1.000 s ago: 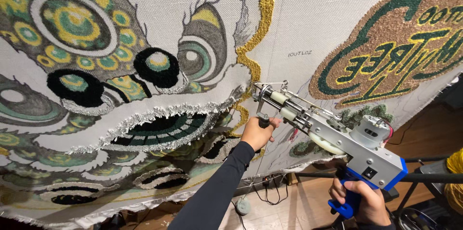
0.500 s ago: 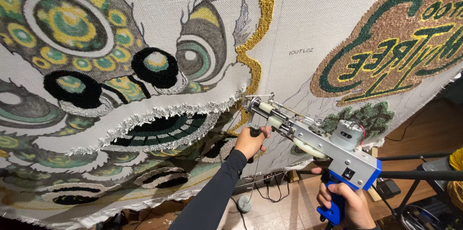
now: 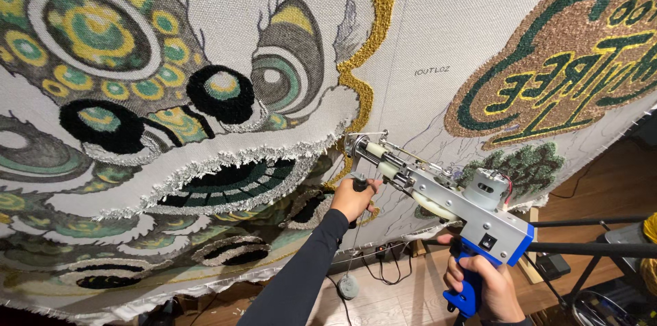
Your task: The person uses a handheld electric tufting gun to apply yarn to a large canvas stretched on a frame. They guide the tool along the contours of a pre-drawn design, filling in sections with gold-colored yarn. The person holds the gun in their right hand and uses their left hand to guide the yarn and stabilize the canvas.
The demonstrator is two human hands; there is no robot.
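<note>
While the stretched tufting cloth (image 3: 472, 45) filled nearly everything you saw, its big lion face (image 3: 171, 114) in green, yellow, black and white spread across the left, and a brown oval patch with green and yellow lettering (image 3: 561, 73) sat at the upper right. Before the cloth you held the tufting gun (image 3: 445, 196), grey metal with a blue grip, its needle end pressed against the fabric just below the gold border (image 3: 373, 38). Your right hand (image 3: 482, 285) was clenched around the blue handle low down. Your left hand (image 3: 354, 197), in a dark sleeve, gripped the gun's black front handle beside the needle.
</note>
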